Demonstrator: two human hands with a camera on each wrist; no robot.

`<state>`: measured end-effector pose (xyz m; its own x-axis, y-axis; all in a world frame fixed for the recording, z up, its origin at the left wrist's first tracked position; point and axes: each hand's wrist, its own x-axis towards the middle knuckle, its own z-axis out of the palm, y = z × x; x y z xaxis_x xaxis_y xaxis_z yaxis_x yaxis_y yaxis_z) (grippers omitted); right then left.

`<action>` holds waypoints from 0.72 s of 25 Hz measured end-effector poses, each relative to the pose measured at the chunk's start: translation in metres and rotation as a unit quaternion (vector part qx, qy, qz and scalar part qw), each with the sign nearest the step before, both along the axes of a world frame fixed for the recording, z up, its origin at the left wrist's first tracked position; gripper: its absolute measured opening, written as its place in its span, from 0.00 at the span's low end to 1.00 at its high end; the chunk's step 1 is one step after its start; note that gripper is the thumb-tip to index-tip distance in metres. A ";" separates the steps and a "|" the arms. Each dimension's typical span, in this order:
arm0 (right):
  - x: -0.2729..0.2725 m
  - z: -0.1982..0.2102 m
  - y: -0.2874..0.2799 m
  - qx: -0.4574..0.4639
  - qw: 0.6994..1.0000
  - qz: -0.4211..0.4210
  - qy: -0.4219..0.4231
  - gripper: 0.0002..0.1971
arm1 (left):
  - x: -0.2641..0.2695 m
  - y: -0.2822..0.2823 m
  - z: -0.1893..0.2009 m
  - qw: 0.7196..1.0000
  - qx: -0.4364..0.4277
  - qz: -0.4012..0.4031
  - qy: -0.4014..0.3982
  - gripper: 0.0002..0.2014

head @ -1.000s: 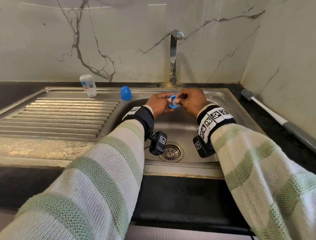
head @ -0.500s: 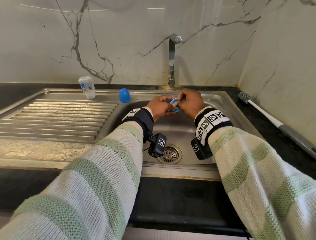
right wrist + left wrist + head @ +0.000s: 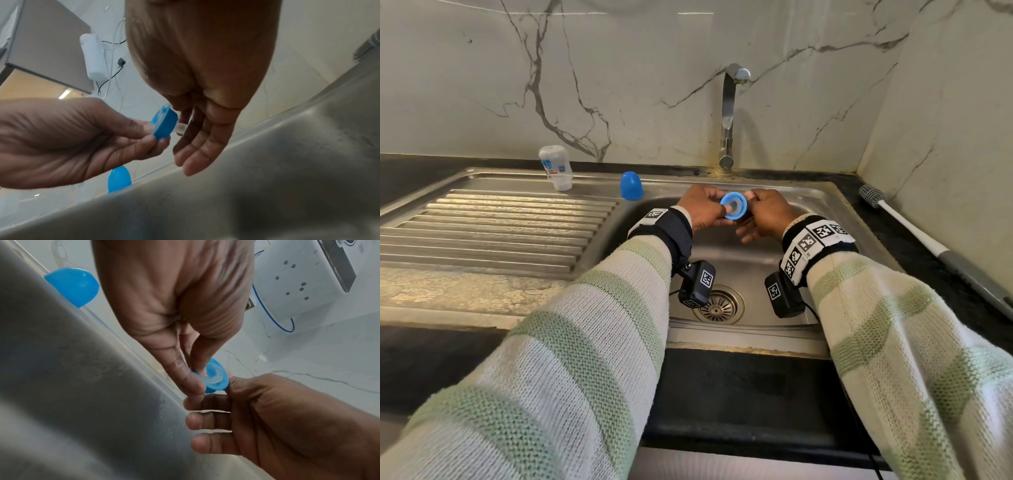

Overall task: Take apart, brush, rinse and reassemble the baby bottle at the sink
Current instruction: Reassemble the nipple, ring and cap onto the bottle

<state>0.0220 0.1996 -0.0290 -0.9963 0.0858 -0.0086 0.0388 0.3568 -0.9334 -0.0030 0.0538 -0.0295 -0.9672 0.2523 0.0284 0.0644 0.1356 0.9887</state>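
Over the sink basin (image 3: 743, 260) both hands hold the blue screw ring (image 3: 734, 205) with the clear teat (image 3: 182, 128) seated in it. My left hand (image 3: 705, 209) pinches the ring's rim, its thumb pressing into the open underside (image 3: 216, 378). My right hand (image 3: 760, 209) pinches the teat's tip on the far side, and its other fingers hang straight. The clear bottle body (image 3: 555, 168) stands upside down at the back of the drainboard. The blue cap (image 3: 631, 186) stands by the basin's left rim.
The bottle brush (image 3: 873, 197) lies on the dark counter to the right of the sink, bristles towards the wall. The tap (image 3: 729, 116) rises behind the basin, with no water running. The drain strainer (image 3: 719, 305) sits below the wrists. The ribbed drainboard (image 3: 493, 233) stretches left.
The ring has been turned so its open underside faces me, with the left thumb now inside it. Both hands stay together over the basin.
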 end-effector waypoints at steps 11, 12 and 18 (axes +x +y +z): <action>0.005 0.004 0.006 -0.103 0.993 0.039 -0.027 0.07 | 0.001 -0.010 0.006 0.999 -0.011 -0.031 0.002 0.16; 0.007 0.004 0.007 -0.109 0.992 0.057 -0.039 0.08 | 0.002 -0.010 0.006 0.999 -0.018 -0.036 0.003 0.16; 0.003 0.008 0.006 0.065 0.997 0.032 0.008 0.08 | 0.005 -0.005 0.011 0.993 -0.095 -0.052 0.045 0.11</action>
<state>0.0247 0.2054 -0.0214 -0.9997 0.0214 0.0150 -0.0030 0.4756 -0.8796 0.0022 0.0488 -0.0188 -0.9315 0.3594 0.0552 0.1743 0.3081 0.9353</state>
